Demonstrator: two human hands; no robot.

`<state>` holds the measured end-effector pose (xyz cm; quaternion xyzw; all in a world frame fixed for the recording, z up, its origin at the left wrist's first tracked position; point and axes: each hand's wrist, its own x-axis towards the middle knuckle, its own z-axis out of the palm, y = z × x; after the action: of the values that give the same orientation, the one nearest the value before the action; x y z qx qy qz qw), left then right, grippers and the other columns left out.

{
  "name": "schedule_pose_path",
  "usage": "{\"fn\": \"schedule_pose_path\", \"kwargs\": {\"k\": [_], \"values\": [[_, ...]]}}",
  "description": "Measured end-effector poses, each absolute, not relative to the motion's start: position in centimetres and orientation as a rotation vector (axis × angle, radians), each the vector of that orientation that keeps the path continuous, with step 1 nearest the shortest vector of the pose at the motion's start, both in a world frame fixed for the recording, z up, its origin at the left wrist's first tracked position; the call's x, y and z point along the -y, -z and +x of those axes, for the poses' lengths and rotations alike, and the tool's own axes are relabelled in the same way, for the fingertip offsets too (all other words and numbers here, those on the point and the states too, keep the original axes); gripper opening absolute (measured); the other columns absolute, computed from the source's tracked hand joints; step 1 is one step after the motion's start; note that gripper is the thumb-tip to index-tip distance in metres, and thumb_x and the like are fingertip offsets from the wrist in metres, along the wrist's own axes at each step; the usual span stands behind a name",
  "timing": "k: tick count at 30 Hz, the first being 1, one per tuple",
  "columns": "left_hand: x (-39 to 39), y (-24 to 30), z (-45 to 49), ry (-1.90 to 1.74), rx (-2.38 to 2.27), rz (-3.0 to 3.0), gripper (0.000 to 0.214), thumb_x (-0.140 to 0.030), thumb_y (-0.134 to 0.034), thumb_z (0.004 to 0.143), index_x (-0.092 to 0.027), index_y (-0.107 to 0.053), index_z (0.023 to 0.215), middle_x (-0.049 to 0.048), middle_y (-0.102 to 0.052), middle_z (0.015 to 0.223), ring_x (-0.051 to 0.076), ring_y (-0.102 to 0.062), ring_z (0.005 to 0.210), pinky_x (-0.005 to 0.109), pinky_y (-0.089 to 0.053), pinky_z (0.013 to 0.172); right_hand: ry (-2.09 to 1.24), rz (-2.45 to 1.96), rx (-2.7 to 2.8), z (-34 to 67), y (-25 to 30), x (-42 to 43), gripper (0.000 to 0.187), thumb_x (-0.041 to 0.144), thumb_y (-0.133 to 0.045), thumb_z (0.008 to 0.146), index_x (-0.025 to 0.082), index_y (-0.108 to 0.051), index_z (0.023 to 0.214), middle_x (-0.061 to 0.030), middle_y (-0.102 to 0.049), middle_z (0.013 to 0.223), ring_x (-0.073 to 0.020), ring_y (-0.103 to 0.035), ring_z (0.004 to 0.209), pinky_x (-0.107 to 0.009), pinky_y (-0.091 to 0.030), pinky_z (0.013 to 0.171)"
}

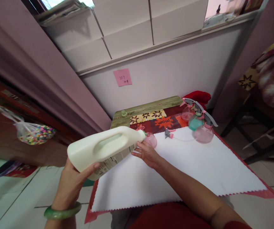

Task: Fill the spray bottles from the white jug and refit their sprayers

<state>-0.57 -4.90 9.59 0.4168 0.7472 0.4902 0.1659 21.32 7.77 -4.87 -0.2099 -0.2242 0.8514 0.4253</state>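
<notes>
Your white plastic jug is smooth and rounded, with a moulded handle and a printed label; it tilts above the scallop-edged white sheet, its mouth by a rounded, translucent pink bottle. Your left hand is clamped around the jug's base, thumb on its side. Your right hand has its fingers at the neck; you cannot tell whether they close on it. Beyond, a grey-and-pink spray head lies on the sheet near a glossy teal spray bottle. Wood-grain covering shows at the back.
</notes>
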Motion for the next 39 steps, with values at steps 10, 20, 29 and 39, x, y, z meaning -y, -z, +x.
{"fn": "schedule_pose_path", "kwargs": {"k": [10, 20, 29, 39], "values": [[4.9, -9.3, -0.9, -1.394, -2.137, 1.179, 0.106, -0.055, -0.099, 0.052, -0.023, -0.061, 0.146, 0.0143, -0.072, 0.139, 0.036, -0.07, 0.116, 0.046, -0.062, 0.094, -2.135, -0.509, 0.562, 21.3, 5.0, -7.8, 0.059, 0.054, -0.096, 0.071, 0.029, -0.072, 0.119, -0.0033, -0.073, 0.132, -0.0199, -0.073, 0.105, -0.037, -0.062, 0.092], [4.9, -9.5, -0.6, -1.368, -2.113, 1.205, 0.1, -0.055, -0.097, 0.058, -0.023, -0.06, 0.145, 0.0132, -0.072, 0.139, 0.034, -0.071, 0.116, 0.043, -0.063, 0.095, -2.141, -0.515, 0.563, 21.3, 5.2, -7.9, 0.06, 0.056, -0.096, 0.072, 0.028, -0.072, 0.119, -0.0031, -0.074, 0.13, -0.0198, -0.073, 0.105, -0.038, -0.061, 0.094], [4.7, -10.0, -0.1, -1.371, -2.102, 1.198, 0.097, -0.05, -0.097, 0.059, -0.024, -0.061, 0.145, 0.0145, -0.07, 0.142, 0.037, -0.069, 0.121, 0.051, -0.06, 0.102, -2.134, -0.515, 0.558, 21.4, 5.2, -8.0, 0.055, 0.052, -0.094, 0.074, 0.029, -0.072, 0.118, -0.004, -0.075, 0.129, -0.0207, -0.073, 0.104, -0.041, -0.061, 0.096], [4.6, -10.1, 0.2, -1.376, -2.131, 1.183, 0.104, -0.052, -0.098, 0.054, -0.021, -0.06, 0.145, 0.0143, -0.071, 0.14, 0.036, -0.069, 0.12, 0.051, -0.06, 0.103, -2.133, -0.52, 0.552, 21.6, 4.9, -8.0, 0.057, 0.054, -0.096, 0.072, 0.028, -0.072, 0.117, -0.0044, -0.075, 0.131, -0.021, -0.073, 0.104, -0.04, -0.062, 0.094]]}}
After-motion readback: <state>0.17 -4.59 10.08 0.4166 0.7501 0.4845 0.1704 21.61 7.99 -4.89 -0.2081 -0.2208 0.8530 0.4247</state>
